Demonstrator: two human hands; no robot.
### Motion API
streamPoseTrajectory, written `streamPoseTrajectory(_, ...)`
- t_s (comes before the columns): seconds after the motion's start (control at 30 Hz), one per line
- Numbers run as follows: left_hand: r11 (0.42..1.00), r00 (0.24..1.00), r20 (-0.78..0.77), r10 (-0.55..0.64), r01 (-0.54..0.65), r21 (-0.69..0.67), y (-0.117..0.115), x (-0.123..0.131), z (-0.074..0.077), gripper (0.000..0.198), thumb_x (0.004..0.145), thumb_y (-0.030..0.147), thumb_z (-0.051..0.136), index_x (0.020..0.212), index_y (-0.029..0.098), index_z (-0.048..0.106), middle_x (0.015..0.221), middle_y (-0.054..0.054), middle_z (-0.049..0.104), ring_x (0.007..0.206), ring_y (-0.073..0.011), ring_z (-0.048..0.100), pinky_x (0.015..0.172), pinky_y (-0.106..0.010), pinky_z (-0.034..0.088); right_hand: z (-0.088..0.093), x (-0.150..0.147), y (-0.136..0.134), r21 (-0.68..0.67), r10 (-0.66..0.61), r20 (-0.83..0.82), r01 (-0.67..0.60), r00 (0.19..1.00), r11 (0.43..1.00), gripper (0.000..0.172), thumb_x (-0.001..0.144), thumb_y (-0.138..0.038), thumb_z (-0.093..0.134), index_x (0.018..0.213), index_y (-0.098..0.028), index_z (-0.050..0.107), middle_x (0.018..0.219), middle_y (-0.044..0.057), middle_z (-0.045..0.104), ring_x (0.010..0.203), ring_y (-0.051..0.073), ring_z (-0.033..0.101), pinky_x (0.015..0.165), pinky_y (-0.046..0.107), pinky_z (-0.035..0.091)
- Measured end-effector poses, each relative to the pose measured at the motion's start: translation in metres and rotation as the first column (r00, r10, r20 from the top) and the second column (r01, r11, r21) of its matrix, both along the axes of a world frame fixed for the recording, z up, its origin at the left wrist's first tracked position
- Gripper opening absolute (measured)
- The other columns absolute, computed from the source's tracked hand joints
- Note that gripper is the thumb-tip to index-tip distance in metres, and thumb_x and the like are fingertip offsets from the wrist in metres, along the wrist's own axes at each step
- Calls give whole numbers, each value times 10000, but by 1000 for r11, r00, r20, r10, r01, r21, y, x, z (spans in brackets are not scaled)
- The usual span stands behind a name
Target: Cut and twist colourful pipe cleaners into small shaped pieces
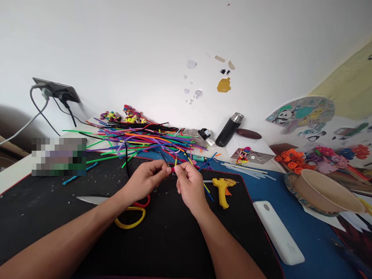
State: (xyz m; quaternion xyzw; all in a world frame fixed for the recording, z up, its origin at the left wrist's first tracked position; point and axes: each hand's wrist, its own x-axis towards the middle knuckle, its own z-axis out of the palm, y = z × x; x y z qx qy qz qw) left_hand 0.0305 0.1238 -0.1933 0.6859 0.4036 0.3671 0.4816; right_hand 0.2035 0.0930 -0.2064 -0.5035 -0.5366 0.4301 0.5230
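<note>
My left hand [148, 177] and my right hand [192, 186] meet over the black mat [162, 244], thumbs and forefingers pinched. Between the fingertips shows a short red pipe cleaner piece [173, 169], both hands gripping it; most of it is hidden by my fingers. Under my left forearm lie large scissors [130, 226] with a yellow and a red handle loop, the blade pointing left. To the right of my right hand rests a yellow glue gun [222, 190] with an orange trigger. Beyond my hands spreads a heap of colourful pipe cleaners [139, 137].
A black thermos [229, 130] leans at the back by a white box [263, 153] with a small figure. Clear glue sticks [247, 170] lie before it. On the right are a white power bank [278, 232] and a beige bowl [328, 192]. Wall sockets [56, 89] hold cables.
</note>
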Motion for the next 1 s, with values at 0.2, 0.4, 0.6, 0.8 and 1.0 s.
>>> streamPoseTrajectory(0.2, 999, 1000, -2, -25, 25, 44, -3, 3, -1, 476, 970, 608, 579, 737, 193, 575, 591, 31, 530, 558, -126, 485, 562, -232, 383, 4, 2, 1, -18, -13, -52, 12, 999, 1000, 433, 951, -617, 635, 783, -229, 539, 441, -92, 427, 365, 99, 384, 413, 231, 270)
streamPoseTrajectory(0.4, 998, 1000, -21, -8, 9, 65, -3, 2, -2, 428, 982, 569, 590, 783, 190, 594, 603, 34, 532, 567, -127, 472, 566, -236, 370, 5, 2, 2, -23, 20, -85, -22, 996, 999, 421, 947, -595, 650, 775, -229, 536, 433, -94, 420, 355, 96, 385, 402, 231, 265)
streamPoseTrajectory(0.6, 995, 993, 107, -58, 66, -72, 1, 1, -2, 503, 920, 646, 635, 710, 198, 545, 541, 41, 496, 502, -114, 433, 522, -236, 348, 0, 0, 3, -55, 64, -165, -74, 984, 996, 393, 926, -593, 676, 835, -225, 574, 450, -106, 413, 357, 102, 416, 398, 227, 294)
streamPoseTrajectory(0.8, 995, 994, 102, -40, 50, -90, 0, 1, -3, 528, 908, 669, 649, 702, 194, 546, 512, 48, 459, 469, -97, 381, 482, -226, 284, -1, 0, 3, -67, 87, -174, -100, 981, 993, 377, 939, -575, 670, 845, -220, 584, 454, -106, 424, 361, 104, 435, 403, 229, 298)
streamPoseTrajectory(1.0, 977, 974, 223, -44, 88, -192, 2, 2, -3, 516, 880, 646, 704, 697, 194, 536, 505, 58, 438, 446, -85, 376, 455, -220, 267, 0, 0, 1, -84, 96, -159, -110, 983, 990, 383, 959, -584, 650, 892, -210, 602, 479, -87, 486, 384, 104, 453, 408, 225, 316)
